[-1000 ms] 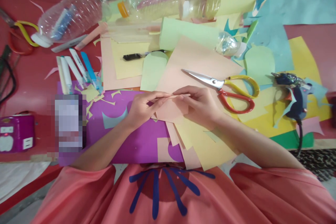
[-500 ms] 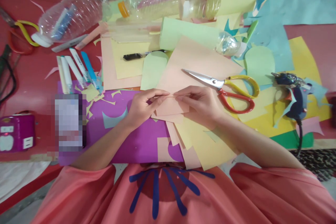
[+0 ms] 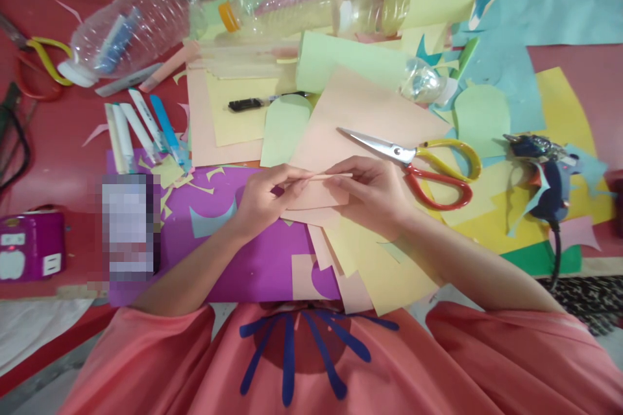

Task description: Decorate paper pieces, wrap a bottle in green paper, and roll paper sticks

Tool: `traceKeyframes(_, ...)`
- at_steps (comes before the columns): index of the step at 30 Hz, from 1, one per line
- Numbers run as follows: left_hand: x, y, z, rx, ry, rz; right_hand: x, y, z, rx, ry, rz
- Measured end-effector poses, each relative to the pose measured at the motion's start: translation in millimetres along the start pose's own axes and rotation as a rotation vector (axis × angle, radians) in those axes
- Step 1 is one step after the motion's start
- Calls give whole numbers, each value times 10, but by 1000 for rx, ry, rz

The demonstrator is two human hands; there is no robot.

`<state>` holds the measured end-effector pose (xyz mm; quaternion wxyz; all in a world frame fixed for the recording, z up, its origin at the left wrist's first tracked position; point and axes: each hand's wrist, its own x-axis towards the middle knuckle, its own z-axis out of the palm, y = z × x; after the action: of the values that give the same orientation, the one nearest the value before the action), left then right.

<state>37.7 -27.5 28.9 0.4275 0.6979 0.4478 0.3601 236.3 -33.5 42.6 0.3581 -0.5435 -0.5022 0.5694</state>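
Observation:
Between my hands is a small piece of peach paper (image 3: 318,196), its far edge curled into a narrow roll. My left hand (image 3: 270,198) pinches the left part of that edge between thumb and fingers. On the right part, my right hand (image 3: 372,188) grips the same edge, and the roll's end shows by its fingers. A larger peach sheet (image 3: 360,110) lies just beyond. Scissors (image 3: 406,154) with yellow and red handles rest on it, close to my right hand. Purple paper (image 3: 263,259) and yellow paper (image 3: 394,272) spread beneath my hands.
A glue gun (image 3: 549,181) lies at the right with its cord. Markers (image 3: 141,126), a phone (image 3: 127,227) and a purple box (image 3: 32,246) are at the left. A green paper-wrapped bottle (image 3: 350,65), a clear bottle (image 3: 141,26) and a cutter (image 3: 248,104) lie farther back.
The far edge of the peach paper is rolled slightly further, and more of the roll shows at the right. My fingers have shifted a little along it; everything else is still.

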Motion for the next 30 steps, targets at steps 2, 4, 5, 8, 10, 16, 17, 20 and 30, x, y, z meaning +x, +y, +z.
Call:
traceKeyframes(2,0,-2,-5,-4,8,-2,1,-8,-1,-10,-1,-13)
traceKeyframes(4,-2,2,-11,-5,8,-40,7,-9,0,-8,5,-29)
traceKeyframes(5,-3,6,-14,-11,2,-60,11,-6,1,0,6,-34)
traceKeyframes(8,-4,17,-16,-38,-15,-70,18,13,4,46,1,-38)
traceKeyframes(10,-4,21,-13,-34,6,-47,17,30,4,74,-8,-44)
traceKeyframes(16,-4,11,2,-15,41,25,5,51,6,126,-11,-55)
traceKeyframes(17,-3,9,4,-11,47,46,6,45,8,128,-10,-46)
traceKeyframes(20,1,7,6,4,62,81,11,21,16,121,13,-17)
traceKeyframes(30,4,3,-29,22,-133,-25,26,58,-17,60,-19,-74)
